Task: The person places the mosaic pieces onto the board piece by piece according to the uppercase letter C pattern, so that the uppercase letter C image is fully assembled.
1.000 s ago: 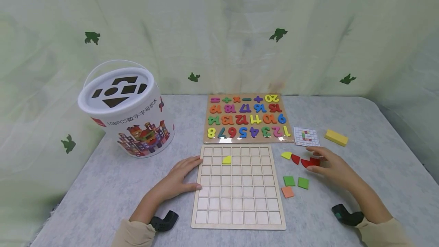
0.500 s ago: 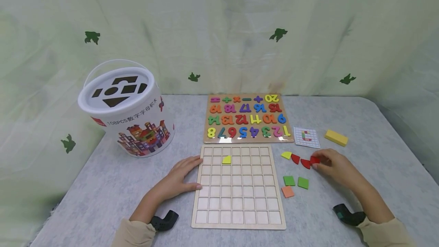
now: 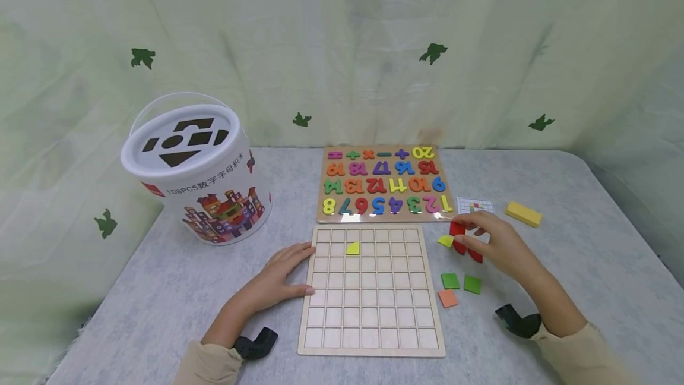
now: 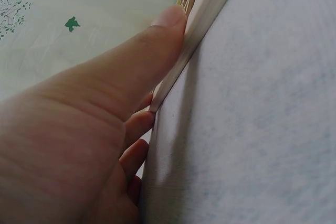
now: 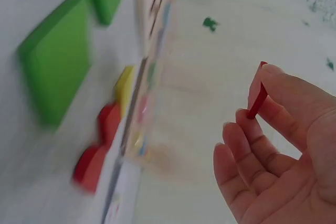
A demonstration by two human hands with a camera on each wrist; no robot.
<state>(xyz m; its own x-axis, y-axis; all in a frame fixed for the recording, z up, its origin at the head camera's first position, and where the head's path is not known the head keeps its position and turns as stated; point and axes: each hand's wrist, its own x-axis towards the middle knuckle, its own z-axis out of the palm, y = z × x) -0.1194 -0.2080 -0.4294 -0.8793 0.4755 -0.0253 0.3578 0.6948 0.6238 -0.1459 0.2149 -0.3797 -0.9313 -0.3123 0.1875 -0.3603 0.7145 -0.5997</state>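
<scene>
My left hand (image 3: 280, 278) rests at the left edge of the wooden grid board (image 3: 371, 351), fingers extended and thumb tip on the rim; the left wrist view shows the thumb (image 4: 170, 19) against it. One yellow quarter-round tile (image 3: 352, 249) sits in an upper cell. To the right of the board, my right hand (image 3: 499, 242) pinches a small red tile (image 5: 256, 95) between thumb and fingers, raised off the table. Below it lie two red quarter-round tiles (image 3: 475, 256), partly covered in the head view, and another yellow quarter-round tile (image 3: 445, 241).
Two green square tiles (image 3: 472, 284) and an orange square tile (image 3: 447, 298) lie right of the board. Behind stand a number puzzle (image 3: 387, 217), a pattern card (image 3: 467, 204) partly behind the right hand, and a yellow block (image 3: 523, 214). A white bucket (image 3: 198, 177) stands at left.
My right hand has taken hold of the rightmost red tile, lifted it and carried it left over the other red tiles. The left hand has stayed at the board's edge.
</scene>
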